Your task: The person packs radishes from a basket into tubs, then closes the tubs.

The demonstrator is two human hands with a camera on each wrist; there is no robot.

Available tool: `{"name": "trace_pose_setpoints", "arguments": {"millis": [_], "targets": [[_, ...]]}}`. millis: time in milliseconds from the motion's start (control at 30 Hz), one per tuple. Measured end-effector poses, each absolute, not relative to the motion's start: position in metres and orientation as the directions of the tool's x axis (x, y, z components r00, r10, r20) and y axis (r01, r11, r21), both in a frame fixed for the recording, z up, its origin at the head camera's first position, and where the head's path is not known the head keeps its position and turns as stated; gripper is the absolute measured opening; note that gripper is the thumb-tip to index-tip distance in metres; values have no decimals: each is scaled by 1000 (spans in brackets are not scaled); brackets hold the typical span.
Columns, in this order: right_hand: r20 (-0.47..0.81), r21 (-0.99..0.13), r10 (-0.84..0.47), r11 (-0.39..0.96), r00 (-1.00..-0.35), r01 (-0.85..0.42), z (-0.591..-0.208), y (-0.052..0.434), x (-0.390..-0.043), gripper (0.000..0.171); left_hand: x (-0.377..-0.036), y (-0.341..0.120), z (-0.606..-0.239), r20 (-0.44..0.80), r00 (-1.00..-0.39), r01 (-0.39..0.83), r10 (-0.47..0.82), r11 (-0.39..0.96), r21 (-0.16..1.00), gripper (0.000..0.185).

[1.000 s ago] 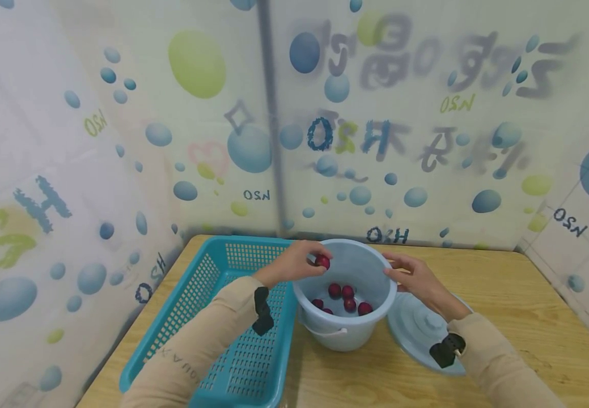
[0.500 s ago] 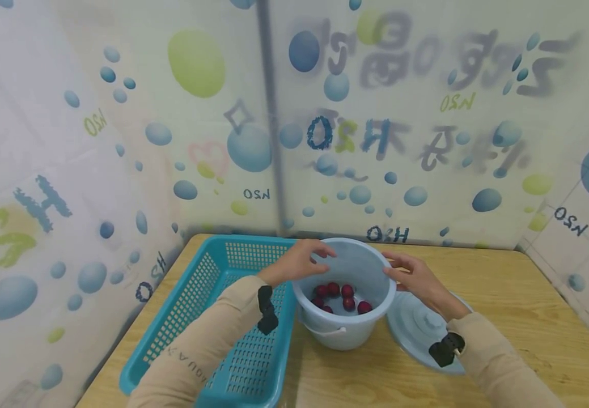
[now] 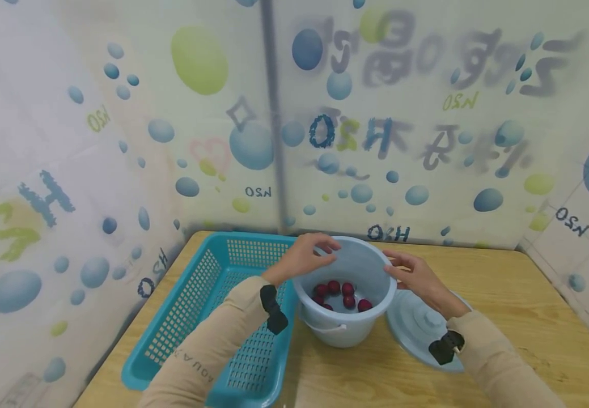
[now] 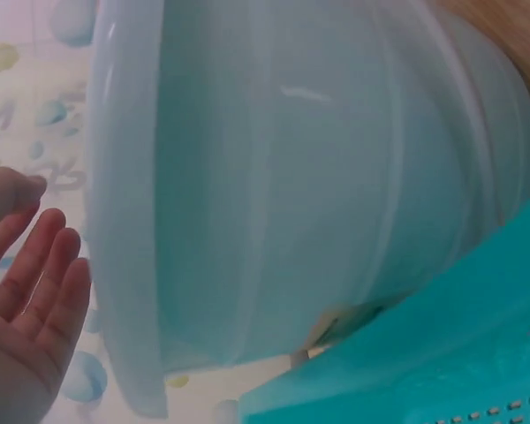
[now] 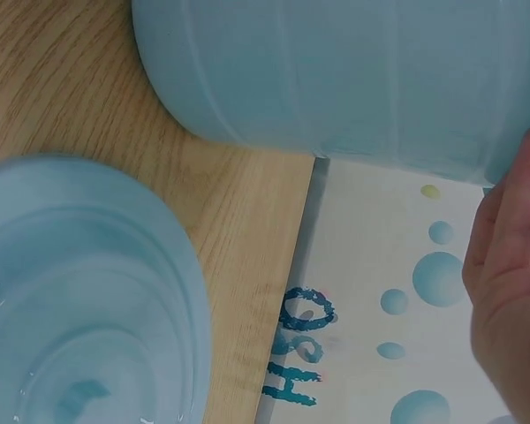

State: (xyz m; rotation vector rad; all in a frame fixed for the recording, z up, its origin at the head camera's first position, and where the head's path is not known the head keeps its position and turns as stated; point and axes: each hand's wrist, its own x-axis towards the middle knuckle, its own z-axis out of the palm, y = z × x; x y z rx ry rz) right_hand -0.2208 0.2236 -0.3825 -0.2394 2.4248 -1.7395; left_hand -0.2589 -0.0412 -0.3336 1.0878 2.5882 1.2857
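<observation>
A light-blue bucket (image 3: pixel 337 331) stands upright on the table with several dark red plums or similar round fruits (image 3: pixel 348 289) at its bottom. My left hand (image 3: pixel 305 258) hovers over the bucket's left rim, fingers spread loosely and holding nothing. In the left wrist view the same hand (image 4: pixel 35 300) is beside the rim, thumb and fingers apart. At the bucket's right rim, my right hand (image 3: pixel 416 276) touches the edge with its fingertips. The right wrist view shows this hand (image 5: pixel 512 274) with fairly straight fingers against the outer wall.
A turquoise perforated basket (image 3: pixel 169 326) lies left of the bucket, close to its side. The bucket's round lid (image 3: pixel 411 323) rests flat on the wooden table (image 3: pixel 518 317) at the right, partly under my right forearm. A patterned wall covering (image 3: pixel 355 187) rises behind the table.
My left hand let go of a red fruit, which now lies in the bucket with the others. That hand has since shifted slightly up and right. The right hand stays at the rim.
</observation>
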Motion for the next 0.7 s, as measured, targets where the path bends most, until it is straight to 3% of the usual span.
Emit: {"name": "trace_pose_setpoints", "arguments": {"millis": [500, 700], "targets": [[-35, -940, -222, 339, -975, -43, -385, 233, -215, 60, -245, -20, -326, 436, -778, 587, 452, 277, 761, 24], [-22, -931, -208, 360, -978, -56, -387, 244, -211, 61, -235, -8, -321, 413, -792, 549, 450, 227, 805, 26]]}}
